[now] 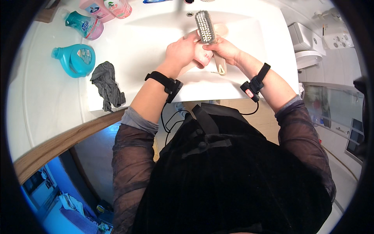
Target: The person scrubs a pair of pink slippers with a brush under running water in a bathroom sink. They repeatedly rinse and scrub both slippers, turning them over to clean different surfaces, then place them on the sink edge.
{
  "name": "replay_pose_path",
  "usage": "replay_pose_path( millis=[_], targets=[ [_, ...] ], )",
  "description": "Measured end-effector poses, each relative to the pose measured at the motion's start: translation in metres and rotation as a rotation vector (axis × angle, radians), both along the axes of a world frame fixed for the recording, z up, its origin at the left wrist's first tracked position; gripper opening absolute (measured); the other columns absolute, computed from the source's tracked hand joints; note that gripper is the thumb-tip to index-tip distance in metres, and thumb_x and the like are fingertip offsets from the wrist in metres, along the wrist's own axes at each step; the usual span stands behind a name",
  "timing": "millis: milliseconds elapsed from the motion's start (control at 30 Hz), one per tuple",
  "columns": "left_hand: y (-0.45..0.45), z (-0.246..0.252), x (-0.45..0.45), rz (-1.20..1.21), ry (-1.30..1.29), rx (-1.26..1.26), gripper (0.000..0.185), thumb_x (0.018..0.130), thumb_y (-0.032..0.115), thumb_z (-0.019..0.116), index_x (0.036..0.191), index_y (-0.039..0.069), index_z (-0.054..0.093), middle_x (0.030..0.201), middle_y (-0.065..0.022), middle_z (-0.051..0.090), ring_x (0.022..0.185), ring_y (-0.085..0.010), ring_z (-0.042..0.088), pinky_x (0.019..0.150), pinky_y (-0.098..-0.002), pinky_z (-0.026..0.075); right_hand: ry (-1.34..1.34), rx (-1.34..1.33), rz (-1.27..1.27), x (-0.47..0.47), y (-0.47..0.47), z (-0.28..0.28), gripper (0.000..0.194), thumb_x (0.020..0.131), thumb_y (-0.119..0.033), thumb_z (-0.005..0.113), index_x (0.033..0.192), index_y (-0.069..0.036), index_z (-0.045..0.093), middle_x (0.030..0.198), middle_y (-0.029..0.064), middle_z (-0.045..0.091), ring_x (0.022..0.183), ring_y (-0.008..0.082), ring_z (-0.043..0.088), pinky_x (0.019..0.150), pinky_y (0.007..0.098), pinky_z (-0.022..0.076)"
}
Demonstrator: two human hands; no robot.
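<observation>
My left hand (pixel 181 52) grips a pale pink slipper (pixel 204 55) over the white washbasin (pixel 140 61). Small reddish prints mark its band, and its rounded end shows beyond the brush. In my right hand (pixel 226 51) is a scrubbing brush (pixel 205 27) with a beige handle, its grey and white bristles facing up. The handle points back towards me and ends in a hanging loop. My left fingers are partly hidden behind the slipper and brush.
A crumpled dark grey cloth (pixel 108 84) lies on the basin's left rim. Beyond it stand a turquoise detergent bottle (pixel 77 60), a green-and-pink bottle (pixel 84 25) and pink bottles (pixel 118 8). The drain overflow (pixel 190 14) is at the back. A toilet (pixel 306 58) stands to the right.
</observation>
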State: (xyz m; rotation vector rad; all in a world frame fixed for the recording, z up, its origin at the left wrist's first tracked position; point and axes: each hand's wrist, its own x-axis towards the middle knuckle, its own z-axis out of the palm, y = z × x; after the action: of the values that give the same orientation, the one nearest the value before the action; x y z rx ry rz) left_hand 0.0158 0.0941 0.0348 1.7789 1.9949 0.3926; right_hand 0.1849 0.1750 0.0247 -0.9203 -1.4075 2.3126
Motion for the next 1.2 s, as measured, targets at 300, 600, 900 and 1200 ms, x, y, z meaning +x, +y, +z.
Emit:
replay_pose_path(
  millis=[300,600,900,1200],
  targets=[
    [0.01,-0.011,0.004,0.135,-0.481,0.309,0.024,0.092,0.019,0.052,0.101,0.002,0.067,0.095,-0.0185,0.068,0.087,-0.0334,0.066,0.079,-0.039,0.051,0.048,0.19,0.007,0.0,-0.006,0.014,0.04,0.082,0.003,0.06,0.122,-0.001,0.055,0.109,0.0085,0.062,0.102,0.0171,0.059,0.09,0.0305,0.049],
    [0.021,-0.005,0.009,0.224,-0.349,0.033,0.023,0.086,0.026,0.06,0.093,0.008,0.072,0.087,-0.0163,0.069,0.08,-0.0298,0.067,0.073,-0.0377,0.052,-0.007,-0.014,-0.059,0.007,-0.023,0.019,0.038,0.086,0.002,0.056,0.124,-0.002,0.053,0.111,0.0088,0.062,0.1,0.018,0.061,0.089,0.0313,0.0503],
    [0.017,-0.025,-0.011,0.059,-0.574,0.009,0.023,0.084,0.016,0.064,0.102,0.005,0.072,0.09,-0.0166,0.07,0.082,-0.0261,0.068,0.076,-0.0352,0.052,0.032,-0.162,-0.062,0.01,-0.019,0.015,0.034,0.09,-0.003,0.057,0.123,0.0,0.053,0.115,0.0109,0.061,0.105,0.0195,0.062,0.093,0.0325,0.0507],
    [0.015,-0.025,-0.008,0.148,-0.559,0.025,0.021,0.086,0.016,0.062,0.098,0.002,0.071,0.085,-0.0141,0.07,0.078,-0.0227,0.067,0.074,-0.0335,0.052,0.022,-0.139,-0.043,0.007,-0.019,0.017,0.036,0.089,0.0,0.057,0.125,-0.001,0.053,0.116,0.0107,0.061,0.105,0.0199,0.061,0.095,0.032,0.0499]
  ],
)
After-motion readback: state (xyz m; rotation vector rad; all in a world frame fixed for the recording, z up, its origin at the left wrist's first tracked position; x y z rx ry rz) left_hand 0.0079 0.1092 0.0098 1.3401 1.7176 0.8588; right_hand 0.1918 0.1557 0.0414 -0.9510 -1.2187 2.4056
